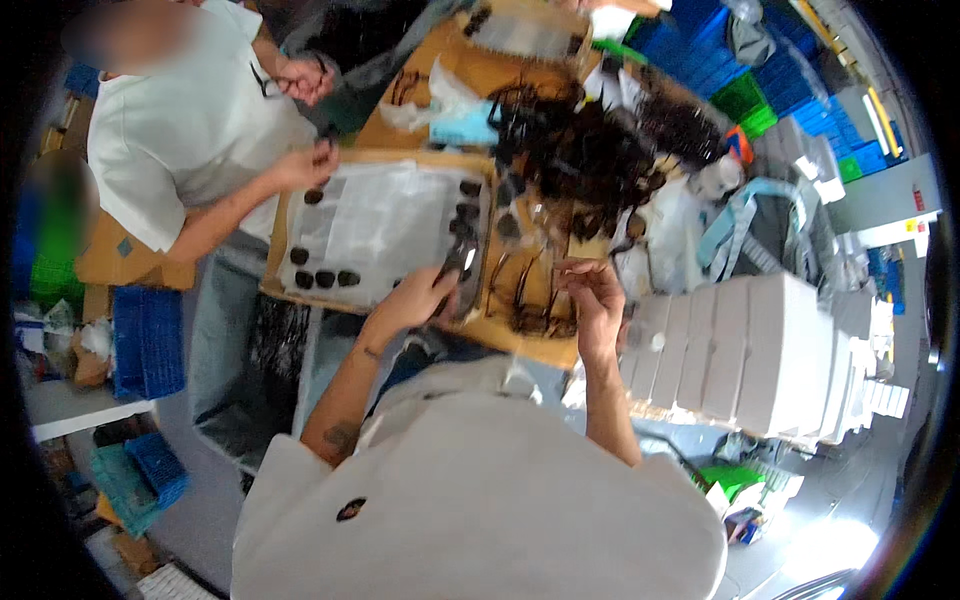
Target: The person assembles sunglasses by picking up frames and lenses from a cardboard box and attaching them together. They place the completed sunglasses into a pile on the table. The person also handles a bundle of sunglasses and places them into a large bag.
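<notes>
My left hand (418, 298) is closed on a dark, glossy sunglasses piece (461, 254) over the right side of a shallow tray (281, 240). Whether that piece is a whole pair or part of one is too blurred to tell. Dark lenses (324, 278) lie in groups along the tray's edges, on a whitish sheet (385, 215). Over the wooden tabletop to the right, my right hand (597, 298) has its fingers pinched together; anything between them is too small to make out. Beside it lie several thin dark glasses frames (530, 300).
A large heap of dark glasses frames (590, 155) covers the table's far middle. Stacked white boxes (740, 345) stand at the right. At the far left a co-worker's hand (305, 165) reaches over the tray's corner, and the other holds glasses. Another tray (520, 45) sits at the back.
</notes>
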Demonstrator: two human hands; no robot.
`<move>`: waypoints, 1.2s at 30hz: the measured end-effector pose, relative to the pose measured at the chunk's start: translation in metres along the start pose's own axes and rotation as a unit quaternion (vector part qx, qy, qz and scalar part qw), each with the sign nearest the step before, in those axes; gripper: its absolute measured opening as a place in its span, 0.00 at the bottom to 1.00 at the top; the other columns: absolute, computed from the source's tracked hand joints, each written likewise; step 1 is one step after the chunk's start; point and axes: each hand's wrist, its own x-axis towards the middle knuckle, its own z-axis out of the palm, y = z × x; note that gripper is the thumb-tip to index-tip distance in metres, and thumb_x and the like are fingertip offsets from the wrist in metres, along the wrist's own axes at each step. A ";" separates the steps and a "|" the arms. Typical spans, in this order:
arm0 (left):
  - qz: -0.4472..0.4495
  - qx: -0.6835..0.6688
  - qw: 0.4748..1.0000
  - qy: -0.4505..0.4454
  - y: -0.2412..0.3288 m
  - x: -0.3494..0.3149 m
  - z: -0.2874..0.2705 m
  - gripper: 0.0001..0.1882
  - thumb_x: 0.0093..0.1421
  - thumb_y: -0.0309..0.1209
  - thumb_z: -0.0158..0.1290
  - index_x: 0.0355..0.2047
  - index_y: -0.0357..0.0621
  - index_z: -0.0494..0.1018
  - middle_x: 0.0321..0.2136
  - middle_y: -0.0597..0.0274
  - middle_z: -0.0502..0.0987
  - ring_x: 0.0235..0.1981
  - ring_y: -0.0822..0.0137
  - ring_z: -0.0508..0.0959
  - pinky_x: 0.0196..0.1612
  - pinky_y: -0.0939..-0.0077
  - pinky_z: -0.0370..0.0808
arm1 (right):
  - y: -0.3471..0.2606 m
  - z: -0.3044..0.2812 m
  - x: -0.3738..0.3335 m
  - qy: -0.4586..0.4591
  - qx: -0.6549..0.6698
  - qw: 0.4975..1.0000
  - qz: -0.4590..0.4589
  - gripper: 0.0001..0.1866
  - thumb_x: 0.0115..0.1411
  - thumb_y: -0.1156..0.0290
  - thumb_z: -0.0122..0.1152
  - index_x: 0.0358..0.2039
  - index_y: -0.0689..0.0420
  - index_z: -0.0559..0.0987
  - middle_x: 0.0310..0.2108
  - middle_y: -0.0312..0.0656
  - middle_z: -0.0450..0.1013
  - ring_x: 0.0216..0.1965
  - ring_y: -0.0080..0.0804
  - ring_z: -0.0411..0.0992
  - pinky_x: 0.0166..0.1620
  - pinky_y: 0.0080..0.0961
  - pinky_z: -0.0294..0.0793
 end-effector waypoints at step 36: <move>0.196 -0.555 0.731 0.344 -0.072 -0.084 0.044 0.13 0.71 0.39 0.45 0.34 0.42 0.70 0.25 0.60 0.77 0.27 0.66 0.78 0.34 0.64 0.78 | 0.086 0.089 0.010 -0.212 -0.027 0.966 0.149 0.14 0.63 0.79 0.57 0.50 0.62 0.74 0.47 0.44 0.74 0.46 0.30 0.74 0.46 0.27 0.74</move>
